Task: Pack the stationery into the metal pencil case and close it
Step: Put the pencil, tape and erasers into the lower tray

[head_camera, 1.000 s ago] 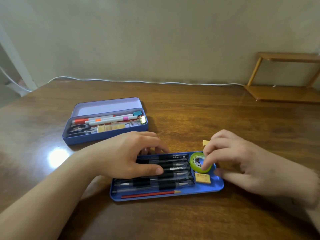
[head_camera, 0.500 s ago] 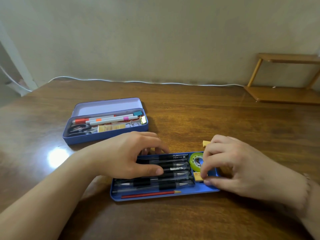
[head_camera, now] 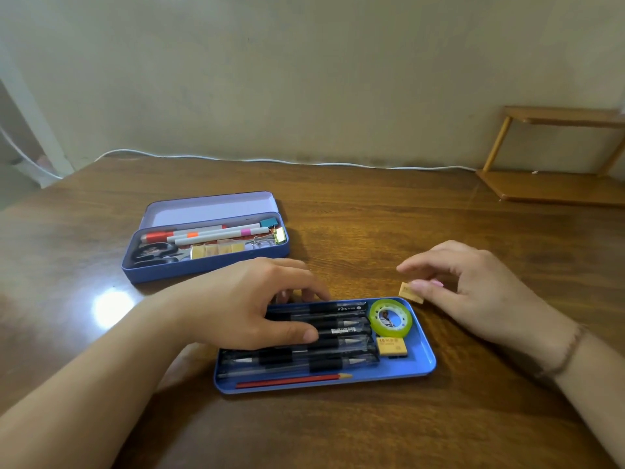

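Blue tray (head_camera: 421,362) lay flat on wooden table (head_camera: 355,231), near the front edge. Held a row of black pens (head_camera: 321,346) lengthwise, a red pencil (head_camera: 291,380) along the near wall, a green tape roll (head_camera: 390,318) at the right far corner, and a yellow eraser (head_camera: 391,346) just beside the roll on its near side.

Left hand (head_camera: 250,306) rested palm-down across the pens, thumb on the barrels, fingers reaching over the tray's far rim. Grip loose, fingers only slightly bent, nothing held; pressed on the pens.

Right hand (head_camera: 473,292) hovered just past the tray's right far corner. Grip narrow: thumb and fingertips pinched a small yellow eraser piece (head_camera: 410,292), tilted, lifted or barely off the table; contact with table could not be judged. Piece sat outside the tray, near the tape roll. Thin bracelet (head_camera: 568,353) noted on right wrist.

Metal pencil case (head_camera: 203,265) stood well apart, to the left rear, lid (head_camera: 209,208) open and leaning back. Contained markers (head_camera: 216,233), scissors (head_camera: 152,253), a row of yellow blocks (head_camera: 216,249), binder clips (head_camera: 270,236).

White cable (head_camera: 270,160) ran along the wall at table's far edge. Wooden rack (head_camera: 554,184) at right rear.
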The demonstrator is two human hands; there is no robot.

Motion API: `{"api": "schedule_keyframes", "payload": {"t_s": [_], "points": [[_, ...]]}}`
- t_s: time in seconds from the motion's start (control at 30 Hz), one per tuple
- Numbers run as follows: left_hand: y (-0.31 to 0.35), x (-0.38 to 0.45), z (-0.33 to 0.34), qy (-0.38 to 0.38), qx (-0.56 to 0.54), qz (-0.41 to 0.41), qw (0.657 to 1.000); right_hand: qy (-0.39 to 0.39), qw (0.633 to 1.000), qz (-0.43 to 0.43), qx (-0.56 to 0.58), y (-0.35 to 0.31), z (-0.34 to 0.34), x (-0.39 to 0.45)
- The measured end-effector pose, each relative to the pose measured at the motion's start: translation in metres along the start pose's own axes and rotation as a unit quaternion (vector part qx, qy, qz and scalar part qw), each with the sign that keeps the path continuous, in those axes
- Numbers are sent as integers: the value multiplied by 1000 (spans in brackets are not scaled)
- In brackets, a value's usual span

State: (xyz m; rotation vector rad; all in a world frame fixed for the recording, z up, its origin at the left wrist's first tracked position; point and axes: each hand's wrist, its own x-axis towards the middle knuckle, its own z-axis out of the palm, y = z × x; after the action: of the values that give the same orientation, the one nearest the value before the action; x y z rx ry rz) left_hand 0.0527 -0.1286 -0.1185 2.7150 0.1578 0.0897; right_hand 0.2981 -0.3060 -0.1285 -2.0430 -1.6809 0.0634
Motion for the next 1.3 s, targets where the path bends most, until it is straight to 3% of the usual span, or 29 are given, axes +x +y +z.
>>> {"api": "schedule_keyframes", "payload": {"t_s": [0.13,0.23,0.4,0.6,0.73,0.9,1.07,1.17,1.3], "points": [[0,-1,0,-4,1,-4,1000,-23,998,-18,-47,-1,3,0],[1,1,0,-9,0,-8,1000,-41,999,-25,-14,1,-5,-1],[1,-1,-1,-11,3,-10,1000,-135,990,-28,16,4,-9,-6],[2,0,-1,-12,2,-10,1000,-50,996,-61,-38,7,-6,3],[3,-1,-2,-13,2,-15,1000,-106,988,-67,-94,11,-3,12],[10,-4,1,-33,0,-28,999,-97,995,-25,24,17,-7,3],[22,-1,6,-76,67,-31,994,-47,996,-75,17,9,-18,-3],[20,-1,5,-65,74,-33,995,-111,981,-142,73,1,-28,-15],[17,-3,3,-57,76,-40,995,-161,967,-186,61,-3,-22,-17]]}}
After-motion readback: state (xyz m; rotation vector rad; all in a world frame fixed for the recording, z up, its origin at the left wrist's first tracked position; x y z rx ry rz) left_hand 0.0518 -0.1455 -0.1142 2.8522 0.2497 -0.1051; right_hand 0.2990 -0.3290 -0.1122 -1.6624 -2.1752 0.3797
